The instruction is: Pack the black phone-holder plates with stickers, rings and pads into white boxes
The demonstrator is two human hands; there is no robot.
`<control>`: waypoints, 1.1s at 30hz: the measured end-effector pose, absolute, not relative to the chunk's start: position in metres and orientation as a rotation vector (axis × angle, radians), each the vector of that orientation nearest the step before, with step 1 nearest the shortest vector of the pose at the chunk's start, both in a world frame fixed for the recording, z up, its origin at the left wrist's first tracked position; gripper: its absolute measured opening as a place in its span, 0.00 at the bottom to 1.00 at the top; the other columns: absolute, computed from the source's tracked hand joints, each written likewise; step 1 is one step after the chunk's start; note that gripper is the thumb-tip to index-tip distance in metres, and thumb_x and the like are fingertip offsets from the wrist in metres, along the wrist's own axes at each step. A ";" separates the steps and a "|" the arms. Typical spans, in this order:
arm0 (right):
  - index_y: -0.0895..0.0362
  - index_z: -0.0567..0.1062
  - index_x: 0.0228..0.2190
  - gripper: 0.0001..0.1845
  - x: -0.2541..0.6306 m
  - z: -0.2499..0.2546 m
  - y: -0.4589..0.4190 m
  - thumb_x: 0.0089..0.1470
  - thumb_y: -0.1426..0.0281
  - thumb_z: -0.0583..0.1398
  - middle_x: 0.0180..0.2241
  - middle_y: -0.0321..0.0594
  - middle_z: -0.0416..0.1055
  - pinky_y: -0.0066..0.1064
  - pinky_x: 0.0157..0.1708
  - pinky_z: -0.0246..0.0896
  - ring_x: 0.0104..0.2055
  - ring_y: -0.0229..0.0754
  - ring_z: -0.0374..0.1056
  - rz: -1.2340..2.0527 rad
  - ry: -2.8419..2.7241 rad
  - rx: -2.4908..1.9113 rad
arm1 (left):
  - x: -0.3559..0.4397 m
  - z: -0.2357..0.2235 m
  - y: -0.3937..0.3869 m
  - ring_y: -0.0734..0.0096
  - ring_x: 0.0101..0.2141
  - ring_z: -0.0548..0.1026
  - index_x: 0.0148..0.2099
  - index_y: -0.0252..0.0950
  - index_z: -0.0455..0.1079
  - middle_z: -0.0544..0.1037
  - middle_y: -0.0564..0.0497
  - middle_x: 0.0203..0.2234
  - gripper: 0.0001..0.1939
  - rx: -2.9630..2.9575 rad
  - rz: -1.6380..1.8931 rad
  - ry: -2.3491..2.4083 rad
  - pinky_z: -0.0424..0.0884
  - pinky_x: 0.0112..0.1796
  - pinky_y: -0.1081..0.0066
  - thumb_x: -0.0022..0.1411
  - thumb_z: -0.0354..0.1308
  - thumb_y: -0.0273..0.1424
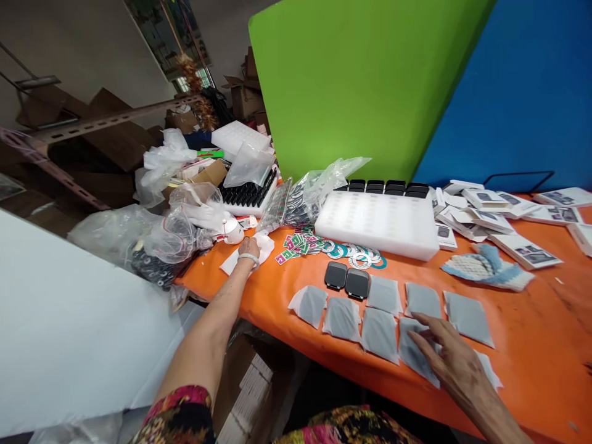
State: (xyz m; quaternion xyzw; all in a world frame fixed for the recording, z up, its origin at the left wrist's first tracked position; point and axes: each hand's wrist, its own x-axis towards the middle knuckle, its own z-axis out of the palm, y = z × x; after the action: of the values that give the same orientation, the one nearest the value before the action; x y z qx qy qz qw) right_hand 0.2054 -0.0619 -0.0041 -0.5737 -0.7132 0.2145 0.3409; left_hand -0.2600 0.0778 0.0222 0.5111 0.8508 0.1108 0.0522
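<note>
My left hand [250, 249], a white band at its wrist, is at the pile of thin white bags [266, 244] near the table's left edge. Its fingers look curled closed on a bag, though their tips are hard to see. Over the front row of frosted pouches [380, 333] reaches my right hand [449, 353], thumb and fingers apart. The fingertips are at a pouch with a dark square inside [416, 351]; whether they touch it I cannot tell. More pouches lie in two rows. Two bare black square cases [357, 283] sit at the back row's left end.
Behind are a white foam tray [377, 222], printed cards [296, 245], ring stickers [358, 259] and black cases [386, 187]. Small white boxes [525, 250] and a blue-white glove [488, 268] lie to the right. Plastic bags [171, 231] crowd the left; a green panel [361, 86] stands behind.
</note>
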 end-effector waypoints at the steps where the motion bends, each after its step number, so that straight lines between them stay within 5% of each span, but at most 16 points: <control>1: 0.55 0.71 0.40 0.20 0.206 -0.005 -0.063 0.56 0.54 0.52 0.37 0.46 0.74 0.34 0.31 0.69 0.33 0.46 0.73 0.563 -1.857 -1.490 | -0.261 0.022 0.079 0.62 0.46 0.72 0.49 0.33 0.68 0.72 0.45 0.47 0.15 1.546 0.304 2.602 0.71 0.46 0.57 0.63 0.56 0.34; 7: 0.55 0.71 0.41 0.20 0.211 -0.008 -0.065 0.56 0.54 0.53 0.36 0.46 0.74 0.33 0.29 0.69 0.34 0.46 0.73 0.566 -1.869 -1.483 | -0.259 0.025 0.084 0.63 0.46 0.72 0.46 0.32 0.70 0.74 0.45 0.45 0.12 1.551 0.285 2.655 0.69 0.47 0.57 0.62 0.57 0.33; 12: 0.55 0.71 0.41 0.21 0.208 -0.006 -0.065 0.57 0.53 0.52 0.36 0.45 0.74 0.34 0.30 0.69 0.32 0.44 0.72 0.541 -1.866 -1.470 | -0.257 0.049 0.083 0.58 0.45 0.72 0.31 0.33 0.73 0.77 0.43 0.38 0.01 1.618 0.474 2.676 0.65 0.48 0.63 0.53 0.60 0.25; 23: 0.53 0.71 0.41 0.20 0.202 0.005 -0.063 0.56 0.53 0.53 0.38 0.46 0.73 0.34 0.28 0.68 0.33 0.45 0.73 0.607 -1.844 -1.431 | -0.268 0.084 0.061 0.69 0.29 0.71 0.26 0.36 0.67 0.75 0.53 0.23 0.07 1.730 0.694 2.471 0.64 0.33 0.72 0.54 0.59 0.30; 33: 0.54 0.72 0.42 0.22 0.209 -0.007 -0.066 0.57 0.52 0.52 0.39 0.46 0.73 0.32 0.29 0.68 0.34 0.45 0.73 0.619 -1.904 -1.443 | -0.256 0.062 0.061 0.62 0.44 0.73 0.52 0.34 0.67 0.71 0.46 0.47 0.17 1.617 0.776 2.354 0.72 0.43 0.59 0.64 0.55 0.37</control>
State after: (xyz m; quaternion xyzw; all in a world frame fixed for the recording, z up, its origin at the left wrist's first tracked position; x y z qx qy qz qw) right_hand 0.2087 -0.0661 -0.0070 -0.5517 -0.7283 0.2367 0.3305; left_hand -0.2561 0.0609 0.0623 0.5441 0.7921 0.2611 0.0912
